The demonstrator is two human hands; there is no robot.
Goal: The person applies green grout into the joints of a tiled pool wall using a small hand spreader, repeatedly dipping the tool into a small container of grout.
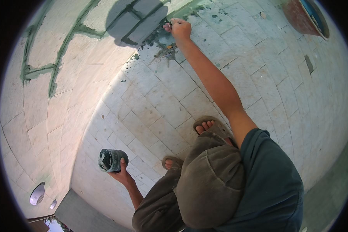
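Observation:
My left hand point(121, 176) is wrapped round an open dark tub point(111, 160), low on the left beside my knee. The tub is tilted, and dark green paste coats its inside and rim. My right arm reaches far forward to the foot of the wall. There my right hand point(180, 30) is closed, knuckles up, close to the line where wall and floor meet. Whatever its fingers hold is hidden or too small to name. Dark green paste fills several joints point(67, 48) of the pale wall point(89, 58) left of that hand.
Green crumbs and smears point(166, 52) lie on the pale tiled floor point(170, 81) below my right hand. A reddish bucket point(297, 17) with something blue inside stands at the far right. My sandalled feet point(210, 125) are on the tiles. Round fittings point(37, 194) sit low on the wall.

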